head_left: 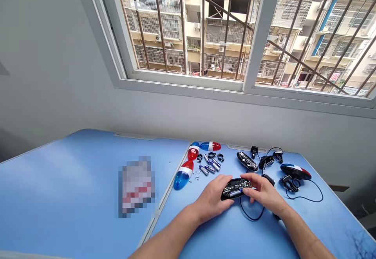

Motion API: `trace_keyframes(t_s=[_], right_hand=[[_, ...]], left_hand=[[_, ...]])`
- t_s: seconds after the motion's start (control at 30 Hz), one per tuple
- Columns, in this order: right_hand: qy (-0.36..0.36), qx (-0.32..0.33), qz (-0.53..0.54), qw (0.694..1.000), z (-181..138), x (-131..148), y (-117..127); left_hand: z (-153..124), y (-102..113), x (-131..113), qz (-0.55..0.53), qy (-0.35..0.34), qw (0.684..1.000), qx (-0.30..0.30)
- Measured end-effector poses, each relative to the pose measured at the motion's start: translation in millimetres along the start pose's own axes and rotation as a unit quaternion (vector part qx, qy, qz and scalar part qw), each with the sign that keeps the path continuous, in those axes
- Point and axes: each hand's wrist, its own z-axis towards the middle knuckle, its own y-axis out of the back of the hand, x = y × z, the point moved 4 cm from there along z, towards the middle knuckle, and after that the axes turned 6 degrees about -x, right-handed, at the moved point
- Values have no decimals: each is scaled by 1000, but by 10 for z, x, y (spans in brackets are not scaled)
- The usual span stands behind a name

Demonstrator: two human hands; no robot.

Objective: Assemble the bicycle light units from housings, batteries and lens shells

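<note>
Two hands on one gadget right now: the left hand (212, 195) is clamped on the left end of an open black case (232, 183), lower middle of the frame a bit right of centre, and the right hand (263, 191) grips its other end, thumb right by the blue battery (235, 193) lying along the near edge. Circuitry's facing up, and a black cable (253, 219) loops below the right hand. Just up and left of that you've got three red-white-blue covers (183, 175), a pile of loose batteries (215, 166), some black clamps (211, 155) and a few tiny screws (197, 178). Right side of the frame has two more open units (247, 161), plus one with its cover on (295, 171). Pixelated thing (136, 188) left of centre, can't tell what. All on a blue table (73, 196).
</note>
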Motion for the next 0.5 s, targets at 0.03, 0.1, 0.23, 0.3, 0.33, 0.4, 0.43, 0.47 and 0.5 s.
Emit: trace_keyframes(t_s=[0.03, 0.1, 0.23, 0.3, 0.33, 0.4, 0.43, 0.47, 0.5], right_hand=[[-1, 1, 0, 1000, 2, -1, 0], [-4, 1, -1, 1000, 6, 0, 0], [-10, -6, 9, 1000, 4, 39, -3], [-15, -8, 20, 1000, -2, 78, -7], [-17, -11, 25, 999, -5, 96, -6], [-15, -24, 33, 999, -7, 117, 6], [-12, -31, 37, 999, -6, 115, 17], [-10, -37, 40, 998, -2, 103, 30], [-8, -40, 40, 998, 3, 82, 42]], left_hand=[[1, 4, -12, 1, 1, 1000, 4], [3, 10, -26, 3, 6, 1000, 13], [4, 15, -29, -12, 4, 1000, 10], [2, 15, -28, -31, -5, 1000, 3], [1, 11, -26, -39, -11, 999, 0], [-3, -2, -9, -53, -18, 998, -4], [-4, -13, 8, -58, -19, 998, -6], [-6, -24, 28, -62, -18, 998, -9], [-6, -34, 51, -64, -17, 998, -13]])
